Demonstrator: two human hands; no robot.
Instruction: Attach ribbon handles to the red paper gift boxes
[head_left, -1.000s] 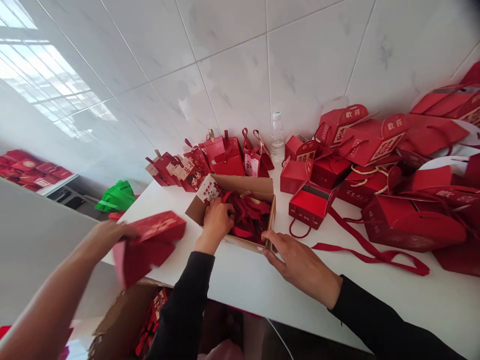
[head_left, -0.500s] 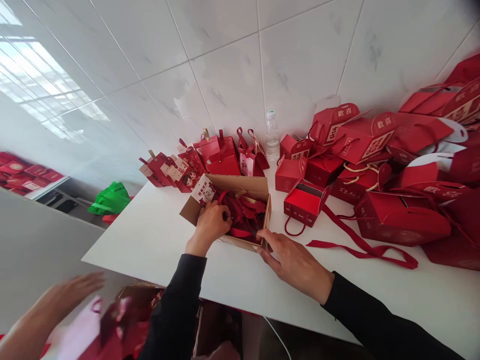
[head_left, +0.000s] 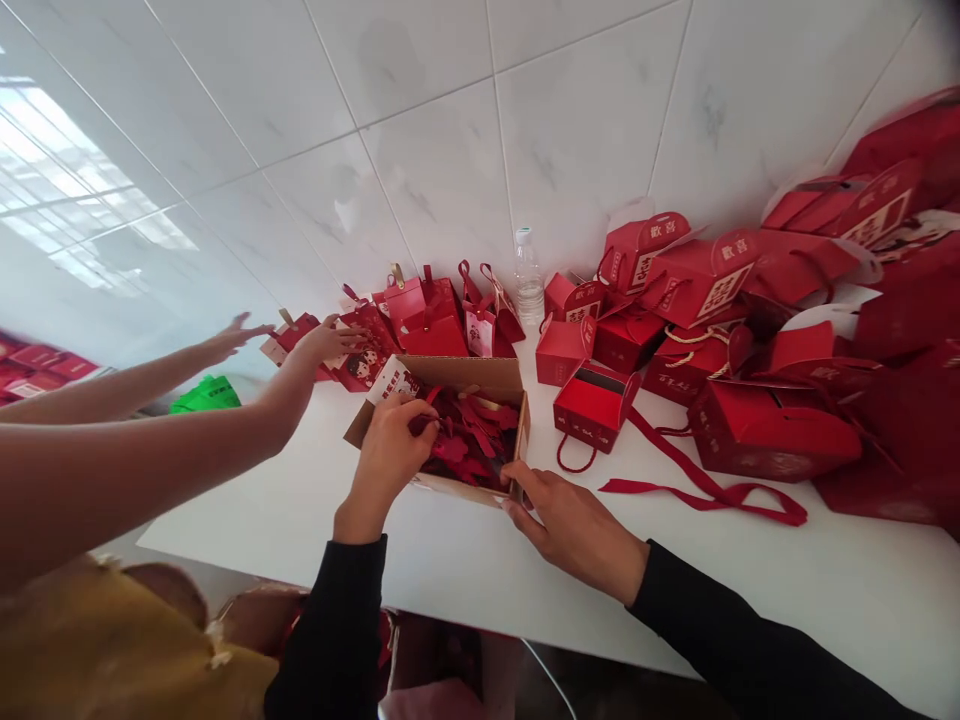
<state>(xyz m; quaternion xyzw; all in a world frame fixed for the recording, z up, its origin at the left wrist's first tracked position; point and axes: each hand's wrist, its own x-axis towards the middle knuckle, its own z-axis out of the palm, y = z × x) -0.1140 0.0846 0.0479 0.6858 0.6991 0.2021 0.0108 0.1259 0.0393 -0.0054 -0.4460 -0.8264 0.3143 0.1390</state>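
In the middle of the white table stands an open cardboard box (head_left: 480, 375) filled with a tangle of red ribbon pieces (head_left: 469, 425). My left hand (head_left: 394, 450) is over the box's left side, fingers curled in a pinch on a dark red ribbon (head_left: 421, 424). At the front right corner, my right hand (head_left: 574, 520) grips the box wall, thumb outside and fingertips at the rim. A white printed card (head_left: 394, 378) with red figures sticks up at the box's left end, partly behind my left hand.
Several red gift boxes (head_left: 600, 405) crowd the right side, a loose red ribbon (head_left: 720, 495) before them. Behind the box are small red gift bags (head_left: 431, 320) and a clear bottle (head_left: 529, 280). A co-worker's arms (head_left: 187, 460) reach across the left. The table's front edge lies below my wrists.
The co-worker's arms have come up from the lower left to the gift bags. My left hand has lifted slightly among the ribbons; my right hand keeps its hold on the box.
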